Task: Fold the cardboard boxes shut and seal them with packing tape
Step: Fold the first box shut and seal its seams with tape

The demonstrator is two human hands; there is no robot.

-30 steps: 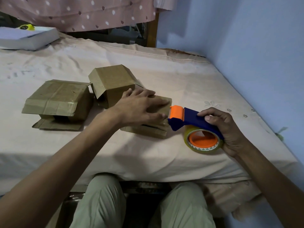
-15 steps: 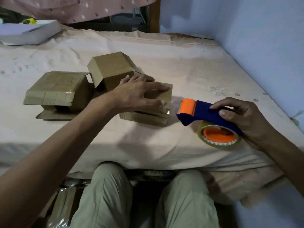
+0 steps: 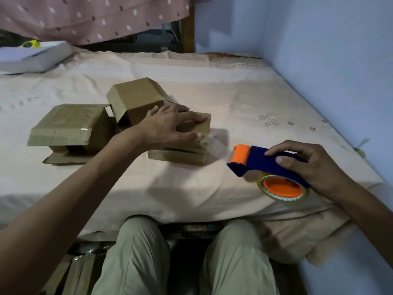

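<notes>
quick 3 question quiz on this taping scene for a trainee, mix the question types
1. True or false: the left hand lies flat on top of the near box.
2. Which thing does the right hand grip? A) a roll of paper B) the tape gun C) a knife
3. Fill in: a strip of clear tape runs from the near box to the tape gun's ______ head.

Key
1. True. The fingers are spread and press on the top.
2. B. The fingers wrap round the blue handle.
3. Orange.
</notes>
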